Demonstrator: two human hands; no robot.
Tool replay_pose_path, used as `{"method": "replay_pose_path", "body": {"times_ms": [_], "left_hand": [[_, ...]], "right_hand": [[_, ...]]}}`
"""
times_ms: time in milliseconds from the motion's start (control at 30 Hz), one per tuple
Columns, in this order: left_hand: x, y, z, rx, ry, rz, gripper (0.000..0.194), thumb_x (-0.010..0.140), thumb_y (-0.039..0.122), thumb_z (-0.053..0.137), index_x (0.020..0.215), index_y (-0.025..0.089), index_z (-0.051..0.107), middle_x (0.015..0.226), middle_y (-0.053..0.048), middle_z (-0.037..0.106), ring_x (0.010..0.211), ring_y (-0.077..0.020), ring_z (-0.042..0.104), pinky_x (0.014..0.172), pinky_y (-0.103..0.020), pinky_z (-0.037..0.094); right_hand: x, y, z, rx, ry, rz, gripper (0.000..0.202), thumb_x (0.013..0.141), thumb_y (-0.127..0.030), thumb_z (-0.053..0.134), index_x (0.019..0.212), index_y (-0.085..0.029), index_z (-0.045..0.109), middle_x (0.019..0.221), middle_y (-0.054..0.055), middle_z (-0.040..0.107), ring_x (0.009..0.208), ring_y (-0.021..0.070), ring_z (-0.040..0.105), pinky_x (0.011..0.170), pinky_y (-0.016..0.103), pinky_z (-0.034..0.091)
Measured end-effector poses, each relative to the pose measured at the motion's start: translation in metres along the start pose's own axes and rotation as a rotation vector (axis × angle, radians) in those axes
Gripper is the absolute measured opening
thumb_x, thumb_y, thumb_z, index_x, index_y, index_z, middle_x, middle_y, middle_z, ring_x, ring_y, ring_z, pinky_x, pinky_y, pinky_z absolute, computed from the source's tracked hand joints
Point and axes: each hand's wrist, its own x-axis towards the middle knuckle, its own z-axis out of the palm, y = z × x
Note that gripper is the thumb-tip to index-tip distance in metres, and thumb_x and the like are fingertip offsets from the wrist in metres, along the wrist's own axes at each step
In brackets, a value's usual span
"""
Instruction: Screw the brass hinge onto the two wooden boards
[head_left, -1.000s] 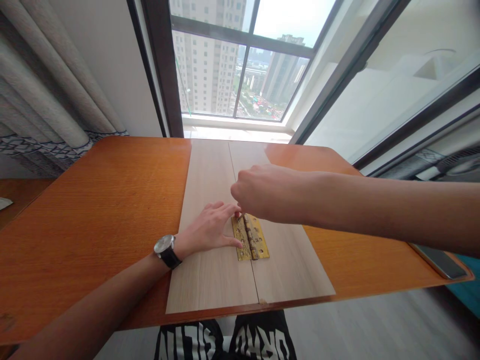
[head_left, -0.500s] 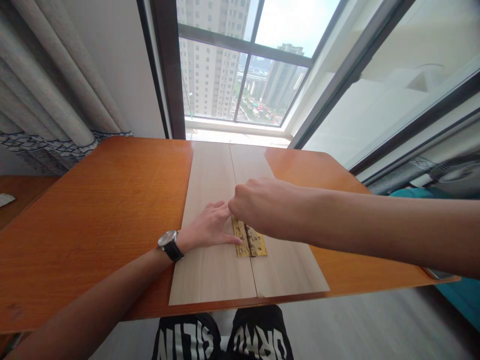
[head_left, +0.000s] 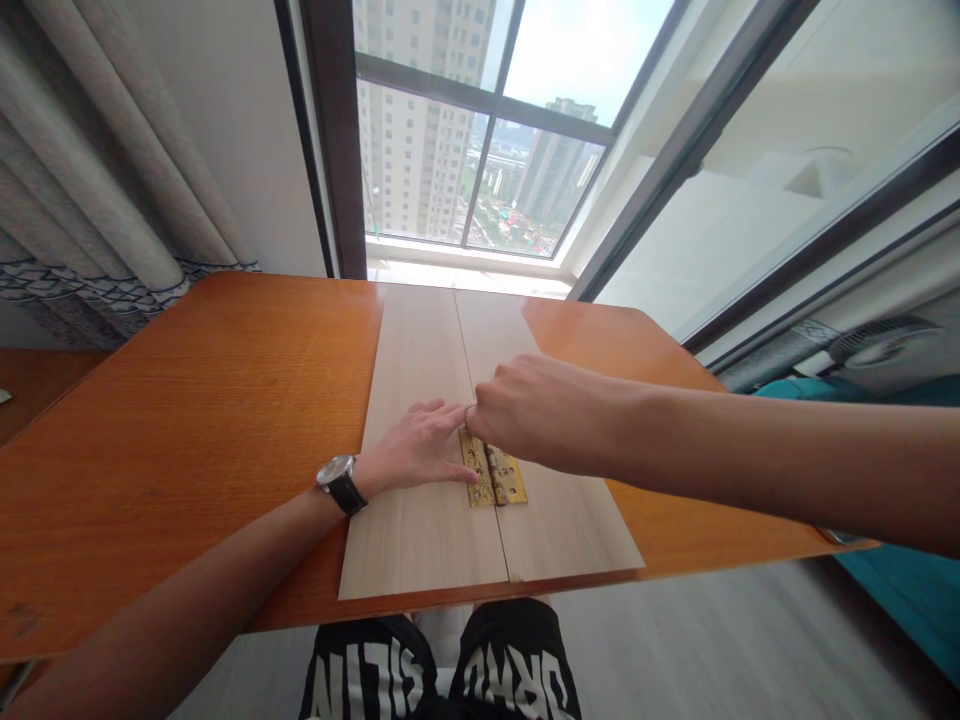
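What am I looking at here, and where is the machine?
There is no machine: these are a person's bare hands, seen from a camera worn on the head, looking forward and down. On the table lie two pale boards side by side, with a brass-coloured hinge across their seam. The left hand, below a watch, is spread, its thumb at the hinge. The right hand is curled over the hinge's far end; its fingertips are hidden, so I cannot tell what it holds.
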Motion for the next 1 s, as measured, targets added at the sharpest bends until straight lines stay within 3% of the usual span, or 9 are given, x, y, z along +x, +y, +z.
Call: {"method": "replay_pose_path", "body": {"times_ms": [167, 233, 333, 433, 567, 700, 800, 900, 1000], "left_hand": [[0.000, 0.000, -0.001, 0.050, -0.024, -0.013, 0.067, 0.075, 0.053, 0.083, 0.128, 0.022, 0.058, 0.132, -0.010, 0.065, 0.124, -0.0330, 0.058, 0.106, -0.049, 0.043], [0.001, -0.001, -0.001, 0.054, -0.027, -0.008, 0.068, 0.075, 0.052, 0.083, 0.131, 0.023, 0.057, 0.135, -0.010, 0.064, 0.126, -0.0329, 0.057, 0.106, -0.049, 0.043], [0.001, -0.001, -0.001, 0.065, -0.027, -0.008, 0.069, 0.074, 0.051, 0.085, 0.130, 0.022, 0.058, 0.131, -0.011, 0.066, 0.124, -0.0334, 0.058, 0.106, -0.049, 0.043], [0.001, -0.003, 0.001, 0.081, -0.029, -0.013, 0.066, 0.075, 0.053, 0.083, 0.126, 0.018, 0.060, 0.125, -0.013, 0.068, 0.117, -0.0339, 0.062, 0.103, -0.050, 0.044], [0.001, -0.005, 0.002, 0.069, -0.013, 0.017, 0.067, 0.076, 0.055, 0.082, 0.127, 0.019, 0.058, 0.125, -0.012, 0.069, 0.116, -0.0333, 0.062, 0.102, -0.048, 0.045], [0.001, -0.002, 0.000, 0.058, -0.022, 0.005, 0.063, 0.075, 0.052, 0.083, 0.124, 0.022, 0.058, 0.126, -0.009, 0.068, 0.119, -0.0321, 0.060, 0.104, -0.048, 0.043], [0.001, 0.002, -0.002, 0.052, -0.030, -0.023, 0.059, 0.076, 0.049, 0.084, 0.122, 0.023, 0.058, 0.126, -0.006, 0.068, 0.120, -0.0304, 0.059, 0.105, -0.047, 0.042], [0.001, 0.003, -0.002, 0.044, -0.026, -0.018, 0.060, 0.075, 0.048, 0.085, 0.123, 0.023, 0.057, 0.126, -0.005, 0.068, 0.121, -0.0297, 0.058, 0.106, -0.046, 0.041], [0.001, 0.002, -0.001, 0.050, -0.023, -0.005, 0.063, 0.075, 0.049, 0.084, 0.126, 0.024, 0.056, 0.129, -0.007, 0.067, 0.123, -0.0308, 0.058, 0.105, -0.046, 0.042]], "right_hand": [[0.005, 0.004, 0.000, 0.103, -0.061, 0.216, 0.016, 0.093, -0.024, 0.065, 0.091, -0.010, 0.073, 0.078, 0.011, 0.069, 0.064, 0.0154, 0.059, 0.054, 0.028, 0.033], [0.004, 0.008, -0.001, 0.129, -0.082, 0.166, 0.030, 0.086, -0.030, 0.075, 0.107, -0.010, 0.071, 0.085, 0.011, 0.070, 0.070, 0.0175, 0.061, 0.054, 0.028, 0.033], [-0.001, 0.012, -0.001, 0.043, -0.038, 0.006, 0.037, 0.085, -0.018, 0.075, 0.120, -0.010, 0.066, 0.104, 0.013, 0.069, 0.078, 0.0168, 0.062, 0.055, 0.029, 0.032], [-0.005, 0.013, 0.001, -0.074, 0.005, -0.086, 0.023, 0.094, -0.007, 0.056, 0.112, -0.013, 0.069, 0.103, 0.012, 0.068, 0.078, 0.0167, 0.063, 0.057, 0.031, 0.030], [-0.005, 0.012, 0.007, -0.081, 0.048, -0.153, 0.023, 0.097, -0.009, 0.051, 0.103, -0.013, 0.072, 0.087, 0.010, 0.069, 0.073, 0.0170, 0.063, 0.057, 0.031, 0.030], [-0.001, 0.011, 0.008, 0.084, 0.043, 0.132, 0.030, 0.099, -0.020, 0.050, 0.086, -0.010, 0.075, 0.070, 0.011, 0.068, 0.058, 0.0149, 0.057, 0.052, 0.030, 0.030], [-0.001, 0.016, 0.003, 0.185, -0.024, 0.271, 0.036, 0.099, -0.034, 0.052, 0.095, -0.008, 0.075, 0.074, 0.013, 0.070, 0.058, 0.0167, 0.057, 0.050, 0.030, 0.032], [-0.004, 0.022, 0.000, 0.127, -0.056, 0.099, 0.036, 0.090, -0.031, 0.068, 0.120, -0.011, 0.069, 0.098, 0.013, 0.071, 0.070, 0.0175, 0.062, 0.054, 0.030, 0.033], [-0.007, 0.024, 0.001, -0.099, -0.019, -0.119, 0.026, 0.095, -0.011, 0.057, 0.118, -0.015, 0.068, 0.108, 0.012, 0.068, 0.071, 0.0147, 0.061, 0.056, 0.031, 0.030]]}}
